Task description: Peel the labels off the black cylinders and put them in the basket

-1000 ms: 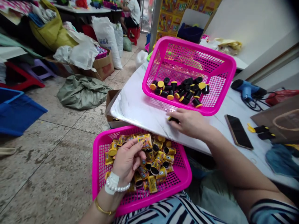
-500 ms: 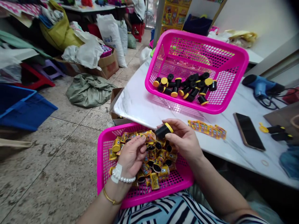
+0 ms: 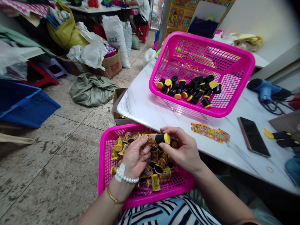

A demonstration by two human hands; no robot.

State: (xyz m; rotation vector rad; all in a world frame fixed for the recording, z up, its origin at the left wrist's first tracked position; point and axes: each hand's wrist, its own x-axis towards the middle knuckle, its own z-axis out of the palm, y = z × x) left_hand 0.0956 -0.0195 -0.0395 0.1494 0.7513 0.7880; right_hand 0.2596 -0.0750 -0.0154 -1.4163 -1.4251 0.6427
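My right hand (image 3: 184, 151) holds a small black canister (image 3: 160, 138) with a yellow lid between thumb and fingers, the lid facing right. Pinched in my left hand (image 3: 136, 156) is a printed orange-yellow label sleeve (image 3: 151, 139). The sleeve meets the canister's black end; whether it goes around that end I cannot tell. Beneath both hands, the near pink basket (image 3: 101, 168) holds many canisters in printed sleeves. On the table, the far pink basket (image 3: 199, 111) contains several bare black canisters (image 3: 193, 99) with yellow lids.
On the white marbled table (image 3: 133, 100) lie a row of flat label sleeves (image 3: 211, 132), a phone (image 3: 253, 136), a blue heat gun (image 3: 267, 89) and two black pieces with yellow ends (image 3: 282, 135). An open cardboard box (image 3: 119, 95) stands by the table's left corner.
The canister in my right hand has turned from tilted to nearly level. Its black end now meets the sleeve in my left hand. The view has shifted slightly.
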